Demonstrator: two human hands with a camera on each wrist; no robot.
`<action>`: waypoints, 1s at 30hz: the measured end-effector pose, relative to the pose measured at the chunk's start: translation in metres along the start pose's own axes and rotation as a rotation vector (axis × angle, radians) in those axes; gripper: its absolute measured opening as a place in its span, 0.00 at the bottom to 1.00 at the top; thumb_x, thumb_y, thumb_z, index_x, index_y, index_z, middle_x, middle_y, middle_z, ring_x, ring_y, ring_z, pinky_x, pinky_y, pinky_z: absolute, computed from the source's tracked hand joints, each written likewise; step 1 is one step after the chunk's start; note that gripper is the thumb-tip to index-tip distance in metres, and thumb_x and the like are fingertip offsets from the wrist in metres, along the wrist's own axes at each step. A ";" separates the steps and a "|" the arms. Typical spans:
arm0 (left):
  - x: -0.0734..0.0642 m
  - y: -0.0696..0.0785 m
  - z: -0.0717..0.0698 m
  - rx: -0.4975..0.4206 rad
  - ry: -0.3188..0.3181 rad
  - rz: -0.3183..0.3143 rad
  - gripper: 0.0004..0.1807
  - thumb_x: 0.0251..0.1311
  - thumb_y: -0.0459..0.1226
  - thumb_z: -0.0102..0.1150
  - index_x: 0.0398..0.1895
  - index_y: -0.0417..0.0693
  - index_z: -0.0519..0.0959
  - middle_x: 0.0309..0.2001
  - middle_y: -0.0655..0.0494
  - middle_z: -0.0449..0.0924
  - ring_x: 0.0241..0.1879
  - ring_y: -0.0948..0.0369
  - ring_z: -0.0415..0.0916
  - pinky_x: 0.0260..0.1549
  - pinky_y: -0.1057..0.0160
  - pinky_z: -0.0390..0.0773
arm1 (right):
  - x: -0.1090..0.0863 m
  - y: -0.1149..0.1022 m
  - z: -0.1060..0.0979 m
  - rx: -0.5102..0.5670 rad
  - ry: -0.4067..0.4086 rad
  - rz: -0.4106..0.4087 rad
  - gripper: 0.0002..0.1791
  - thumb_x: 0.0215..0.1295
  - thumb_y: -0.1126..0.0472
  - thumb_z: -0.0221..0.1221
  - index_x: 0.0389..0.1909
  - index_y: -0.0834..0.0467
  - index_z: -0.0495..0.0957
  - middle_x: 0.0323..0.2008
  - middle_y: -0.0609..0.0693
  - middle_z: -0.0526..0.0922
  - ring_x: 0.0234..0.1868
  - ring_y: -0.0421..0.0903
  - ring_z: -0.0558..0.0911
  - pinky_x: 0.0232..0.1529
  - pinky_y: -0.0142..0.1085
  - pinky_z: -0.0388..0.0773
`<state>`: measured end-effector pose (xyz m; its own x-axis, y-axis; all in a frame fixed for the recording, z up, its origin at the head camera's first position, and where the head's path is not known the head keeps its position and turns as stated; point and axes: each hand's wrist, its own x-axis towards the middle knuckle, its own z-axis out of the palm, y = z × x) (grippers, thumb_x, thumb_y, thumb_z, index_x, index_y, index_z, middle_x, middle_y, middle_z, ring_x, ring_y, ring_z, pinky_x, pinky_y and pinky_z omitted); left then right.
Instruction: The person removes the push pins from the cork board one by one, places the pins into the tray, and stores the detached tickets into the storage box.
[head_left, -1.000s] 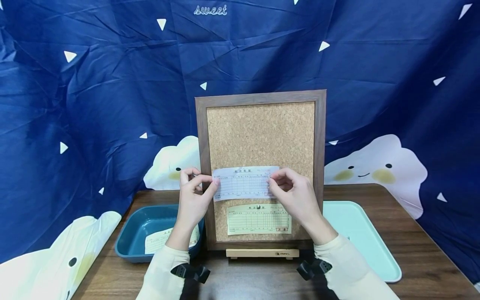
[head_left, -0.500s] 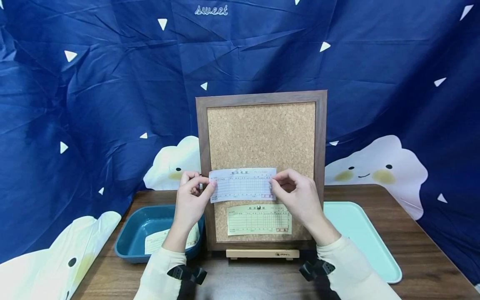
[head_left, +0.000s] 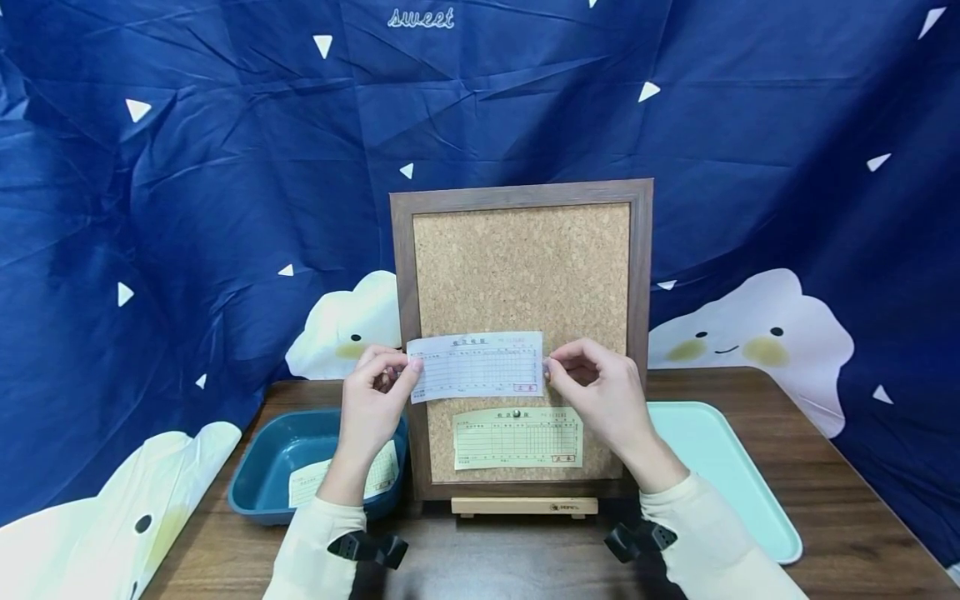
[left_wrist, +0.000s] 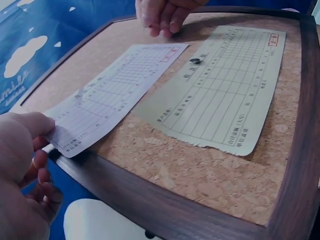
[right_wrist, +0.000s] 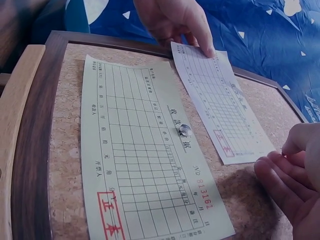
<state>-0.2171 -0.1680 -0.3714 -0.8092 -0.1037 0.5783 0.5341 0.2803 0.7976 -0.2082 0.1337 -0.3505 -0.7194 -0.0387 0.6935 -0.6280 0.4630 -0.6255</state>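
My left hand (head_left: pixel 372 396) pinches the left end of a white receipt slip (head_left: pixel 476 367) between thumb and fingers. This slip lies across the lower cork and overlaps the board's left frame. Just off its right edge is my right hand (head_left: pixel 600 396), thumb and index fingertips brought together; whether something small sits between them is too small to tell. In the right wrist view, those fingers (right_wrist: pixel 285 175) are close to the slip's corner. Below, a pale green receipt slip (head_left: pixel 517 442) hangs on the corkboard (head_left: pixel 521 275), fixed near its top by a silver pushpin (right_wrist: pixel 184 130).
The framed board stands upright on a wooden easel stand (head_left: pixel 525 507). Left of it, a blue bin (head_left: pixel 258 454) holds more slips (head_left: pixel 311 483). A mint green tray (head_left: pixel 738 483) lies to the right on the wooden table (head_left: pixel 825 483). Behind hangs a blue cloth (head_left: pixel 187 208).
The white slip has slid left with my left hand. Its right edge has come out from beneath my right fingertips, which have shifted slightly right.
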 end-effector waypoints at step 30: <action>-0.001 0.003 -0.016 0.068 0.036 -0.041 0.07 0.73 0.34 0.68 0.45 0.37 0.89 0.32 0.43 0.85 0.25 0.66 0.76 0.25 0.72 0.76 | -0.005 0.005 -0.010 -0.019 0.022 -0.017 0.06 0.65 0.74 0.70 0.36 0.61 0.88 0.31 0.52 0.92 0.32 0.29 0.84 0.36 0.19 0.79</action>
<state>-0.2106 -0.1821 -0.3675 -0.8198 -0.1503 0.5525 0.4822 0.3392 0.8077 -0.2048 0.1454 -0.3531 -0.7020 -0.0274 0.7116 -0.6338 0.4796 -0.6068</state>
